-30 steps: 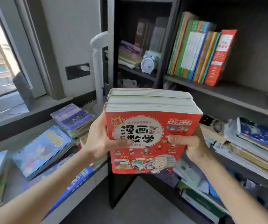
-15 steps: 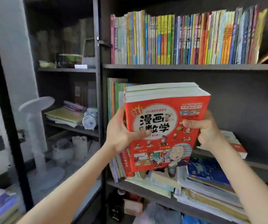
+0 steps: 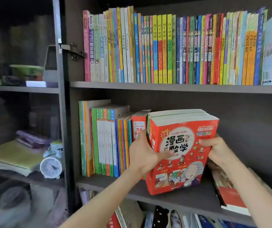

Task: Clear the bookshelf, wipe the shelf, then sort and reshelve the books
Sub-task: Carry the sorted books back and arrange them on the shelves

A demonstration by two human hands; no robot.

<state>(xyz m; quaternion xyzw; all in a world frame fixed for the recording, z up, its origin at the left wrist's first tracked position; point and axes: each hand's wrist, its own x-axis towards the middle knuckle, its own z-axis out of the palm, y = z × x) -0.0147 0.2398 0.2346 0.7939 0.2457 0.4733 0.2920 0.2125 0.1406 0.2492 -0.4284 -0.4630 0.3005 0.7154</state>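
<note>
Head view: left hand (image 3: 141,155) and right hand (image 3: 217,150) held a red stack of books (image 3: 181,150) upright at the middle shelf (image 3: 173,195).

From where I stood, the left hand gripped the stack's left side with its thumb across the front cover. The right hand clutched the right edge, fingers curled behind. The stack's lower edge sat on the board or just above it, I couldn't tell which, close beside the upright row (image 3: 105,142) filling the shelf's left half. Reshelving looked well along: the top row (image 3: 173,50) stood packed, spines out. A flat book (image 3: 230,199) lay at the shelf's right end, apparently unsorted, and the jumble below (image 3: 132,214) seemed undone. I could not tell whether the shelf had been wiped.
</note>
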